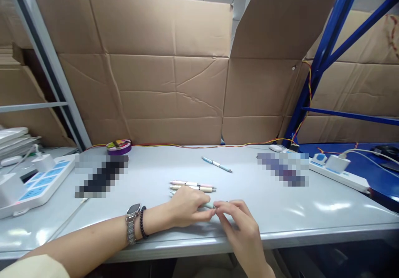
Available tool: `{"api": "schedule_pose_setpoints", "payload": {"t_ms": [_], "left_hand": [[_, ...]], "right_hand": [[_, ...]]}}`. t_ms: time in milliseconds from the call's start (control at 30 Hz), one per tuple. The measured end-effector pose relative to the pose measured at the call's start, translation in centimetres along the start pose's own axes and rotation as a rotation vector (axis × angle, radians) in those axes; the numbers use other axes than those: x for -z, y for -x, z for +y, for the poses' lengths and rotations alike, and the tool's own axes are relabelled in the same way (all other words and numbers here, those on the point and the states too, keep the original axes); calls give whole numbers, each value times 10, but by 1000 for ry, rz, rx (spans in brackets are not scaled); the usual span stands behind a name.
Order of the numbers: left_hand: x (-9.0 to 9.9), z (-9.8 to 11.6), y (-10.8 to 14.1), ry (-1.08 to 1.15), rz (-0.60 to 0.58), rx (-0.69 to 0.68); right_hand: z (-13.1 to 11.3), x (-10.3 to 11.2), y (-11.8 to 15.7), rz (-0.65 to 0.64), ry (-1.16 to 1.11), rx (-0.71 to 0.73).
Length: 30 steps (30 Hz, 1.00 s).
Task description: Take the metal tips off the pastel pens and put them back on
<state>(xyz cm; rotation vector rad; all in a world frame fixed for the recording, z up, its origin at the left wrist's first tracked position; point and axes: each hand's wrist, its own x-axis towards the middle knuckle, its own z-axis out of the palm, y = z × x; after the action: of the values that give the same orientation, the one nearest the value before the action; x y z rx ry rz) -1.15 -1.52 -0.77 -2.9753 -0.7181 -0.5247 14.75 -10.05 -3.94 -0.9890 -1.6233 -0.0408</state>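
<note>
Over the front of the table, my left hand [189,206] has its fingers closed around a pale green pen [208,205], most of which the fingers hide. Thumb and fingers of my right hand [239,222] pinch the end of that same pen, where the two hands meet. Just behind my left hand lie a pink-and-white pen [193,184] and a cream pen [199,189], side by side, with part of another pen [172,193] showing beneath the hand. Farther back, a light blue pen [217,164] rests alone at a slant.
A purple roll of tape [119,146] stands at the back left. Power strips [46,182] [339,174] with plugged chargers lie at both sides. Cardboard [171,74] walls the back, with a thin red-and-yellow cable [199,146] along its foot. Two blurred-out objects lie left and right.
</note>
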Motion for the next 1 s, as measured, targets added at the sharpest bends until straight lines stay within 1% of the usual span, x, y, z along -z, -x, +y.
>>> {"api": "schedule_pose_setpoints", "payload": {"t_ms": [67, 233, 300, 433, 633, 767, 900, 1000], "left_hand": [[1, -1, 0, -5, -4, -2], [1, 0, 0, -44, -43, -46], [1, 1, -1, -66, -65, -45], [1, 2, 0, -75, -74, -16], [2, 0, 0, -23, -27, -63], [2, -1, -1, 21, -11, -5], [3, -1, -2, 29, -31, 20], [5, -2, -2, 26, -21, 37]], "right_hand": [[-2, 0, -1, -3, 2, -44], [-3, 1, 0, -96, 27, -216], [-1, -1, 2, -116, 40, -246], [2, -3, 5, -71, 53, -181], [2, -1, 4, -10, 52, -116], [1, -1, 3, 11, 35, -51], [0, 0, 2, 21, 24, -31], [0, 2, 2, 76, 4, -38]]}}
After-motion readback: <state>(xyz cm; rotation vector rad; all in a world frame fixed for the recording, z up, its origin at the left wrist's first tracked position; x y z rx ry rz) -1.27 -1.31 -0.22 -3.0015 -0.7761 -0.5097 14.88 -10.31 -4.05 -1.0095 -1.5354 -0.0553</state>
